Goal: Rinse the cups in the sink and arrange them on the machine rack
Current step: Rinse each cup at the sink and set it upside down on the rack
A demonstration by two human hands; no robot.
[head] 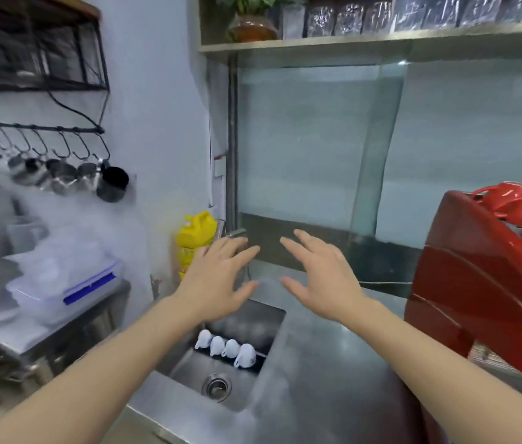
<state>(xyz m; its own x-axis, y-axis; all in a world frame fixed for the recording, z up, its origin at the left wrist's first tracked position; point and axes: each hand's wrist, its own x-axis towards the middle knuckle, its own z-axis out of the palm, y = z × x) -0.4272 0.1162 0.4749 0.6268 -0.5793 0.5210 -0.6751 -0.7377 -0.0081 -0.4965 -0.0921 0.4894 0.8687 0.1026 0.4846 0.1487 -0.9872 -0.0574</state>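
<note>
White cups (226,348), four, inverted in steel sink (189,376). Left hand (218,280), right hand (320,277): grip spread open, empty, above. Step: pre-rinse. Next: reach down, take one cup.

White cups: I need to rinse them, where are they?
In the head view, four white cups sit upside down in a row inside the sink, behind the drain, below the left hand.

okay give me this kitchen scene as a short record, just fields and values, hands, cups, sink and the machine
left hand: open, empty, raised over the sink
right hand: open, empty, raised beside the left
cups: four white, upside down, in a row inside the sink
sink: steel, drain visible, no water seen running
machine: red, right of the sink
</note>
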